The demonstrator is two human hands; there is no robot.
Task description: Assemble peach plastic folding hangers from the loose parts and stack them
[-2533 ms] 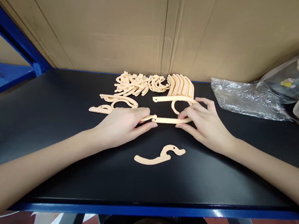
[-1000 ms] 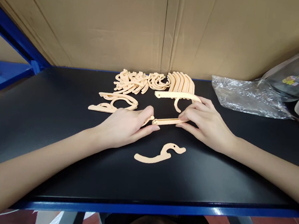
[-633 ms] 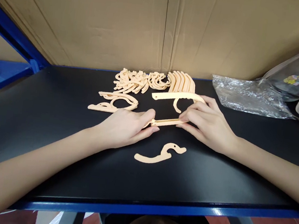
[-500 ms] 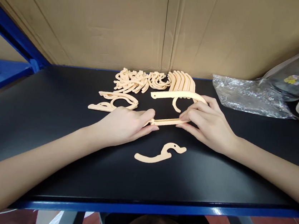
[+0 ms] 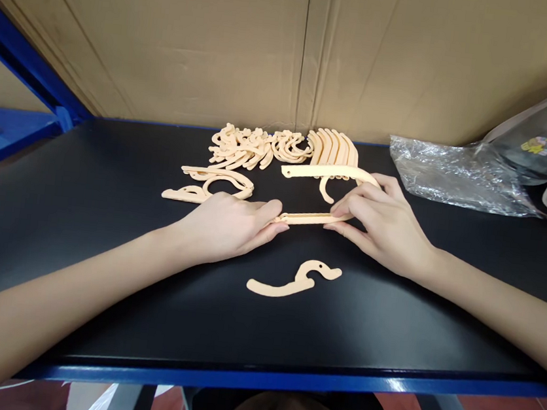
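Note:
A cream plastic hanger arm (image 5: 307, 219) lies across the black table between my hands. My left hand (image 5: 224, 224) pinches its left end, fingers closed. My right hand (image 5: 383, 221) grips its right end, where a second curved arm (image 5: 329, 171) and a small hook (image 5: 323, 191) join it and rise behind the fingers. A loose hook-shaped cream piece (image 5: 294, 282) rests on the table just in front of both hands, touched by neither.
Several more cream hook pieces (image 5: 248, 146) and a row of curved arms (image 5: 334, 149) lie at the back by the cardboard wall (image 5: 272, 47). Two flat pieces (image 5: 209, 184) sit left of my left hand. A crumpled clear plastic bag (image 5: 454, 176) is right. The table's blue front edge (image 5: 283, 384) runs below.
The arm between my hands has shifted slightly, and the upper curved arm swung a little. My left fingers closed further onto the arm's end. The loose hook piece stayed put.

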